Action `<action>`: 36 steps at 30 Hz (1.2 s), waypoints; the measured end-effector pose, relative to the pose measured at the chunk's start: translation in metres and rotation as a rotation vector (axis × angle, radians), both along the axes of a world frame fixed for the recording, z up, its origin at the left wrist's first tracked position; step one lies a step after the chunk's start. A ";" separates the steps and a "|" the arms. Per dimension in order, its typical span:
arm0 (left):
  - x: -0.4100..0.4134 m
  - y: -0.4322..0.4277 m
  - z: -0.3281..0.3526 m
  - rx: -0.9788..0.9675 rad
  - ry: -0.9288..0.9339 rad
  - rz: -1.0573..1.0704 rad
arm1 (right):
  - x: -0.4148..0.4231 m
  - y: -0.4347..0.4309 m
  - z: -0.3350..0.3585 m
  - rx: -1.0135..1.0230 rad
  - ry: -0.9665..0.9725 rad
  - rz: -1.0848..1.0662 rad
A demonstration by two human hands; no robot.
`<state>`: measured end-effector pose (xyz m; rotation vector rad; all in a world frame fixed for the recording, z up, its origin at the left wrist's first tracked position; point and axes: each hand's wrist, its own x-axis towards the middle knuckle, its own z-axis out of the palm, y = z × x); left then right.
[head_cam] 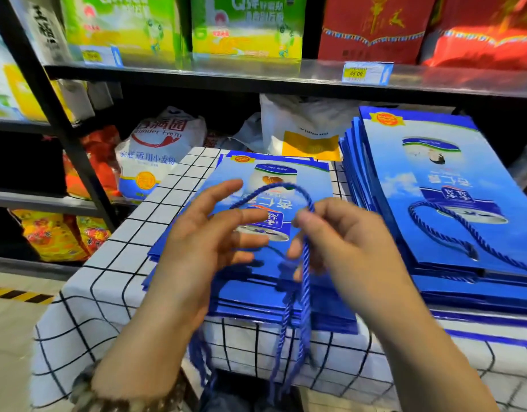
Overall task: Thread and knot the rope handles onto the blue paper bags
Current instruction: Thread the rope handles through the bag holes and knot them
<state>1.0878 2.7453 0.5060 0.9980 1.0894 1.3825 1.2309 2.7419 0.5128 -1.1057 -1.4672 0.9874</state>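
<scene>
Twisted blue rope (274, 186) loops above the flat stack of glossy blue paper bags (250, 292) mid-bench. The right hand (345, 242) pinches the rope at thumb and fingertip; the left hand (196, 242) has fingers spread, loose by the loop. Likely risks: the slick cord slips the pinch, the hanging strands tangle, or the thin paper tears at the hole. The bench (113, 263) has a soft white grid cloth.
</scene>
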 end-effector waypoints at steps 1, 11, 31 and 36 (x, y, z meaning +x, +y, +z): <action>0.001 -0.003 -0.002 0.017 0.078 0.022 | 0.003 0.007 0.006 -0.037 0.048 -0.009; 0.016 0.002 -0.015 0.133 0.767 -0.262 | -0.004 0.041 0.007 -0.170 0.118 0.022; 0.024 0.039 -0.018 0.225 0.952 -0.267 | 0.041 -0.012 -0.052 0.116 -0.768 -0.108; 0.023 0.041 -0.013 0.238 1.081 -0.366 | 0.035 -0.011 -0.050 0.280 -0.796 -0.178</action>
